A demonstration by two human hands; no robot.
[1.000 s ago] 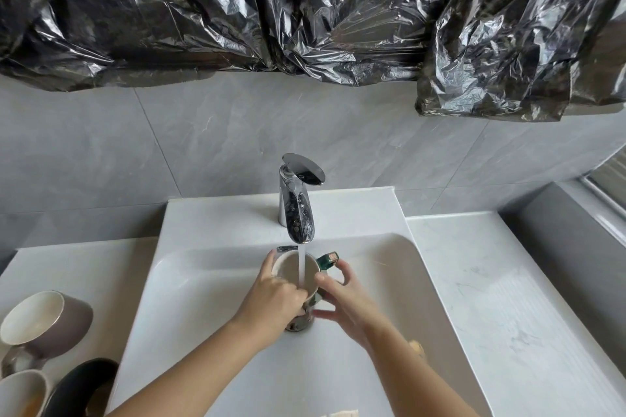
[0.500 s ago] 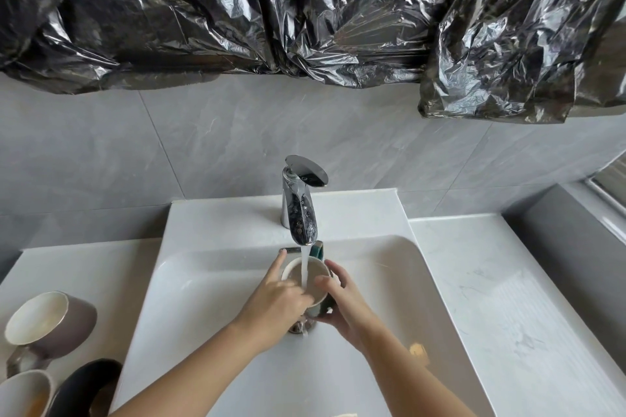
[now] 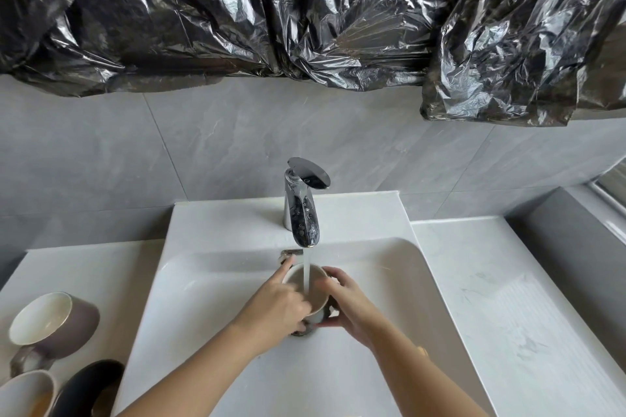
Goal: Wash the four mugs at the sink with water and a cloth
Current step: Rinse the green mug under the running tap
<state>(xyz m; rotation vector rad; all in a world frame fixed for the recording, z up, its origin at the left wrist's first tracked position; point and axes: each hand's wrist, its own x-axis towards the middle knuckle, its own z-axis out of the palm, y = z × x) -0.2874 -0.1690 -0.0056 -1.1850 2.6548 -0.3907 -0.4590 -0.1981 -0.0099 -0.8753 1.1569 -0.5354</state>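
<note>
A mug (image 3: 313, 294) with a pale inside stands under the running chrome tap (image 3: 302, 213) in the white sink (image 3: 210, 298). Water streams straight into it. My left hand (image 3: 274, 308) holds the mug's left side, its forefinger stretched out along the rim. My right hand (image 3: 349, 305) curls round the right side. Three more mugs wait on the counter at the left: a mauve one (image 3: 54, 325) lying on its side, a pale one (image 3: 23, 393) and a black one (image 3: 84, 389). I see no cloth.
Grey tiled wall behind the sink, with crinkled black plastic sheeting (image 3: 305, 17) hanging above. White counter (image 3: 508, 298) runs to the right of the basin; a grey ledge rises at the far right. The drain lies under the mug.
The mug has turned in my hands: its green handle, visible at the back right before, is now hidden. Both hands have closed tighter round it.
</note>
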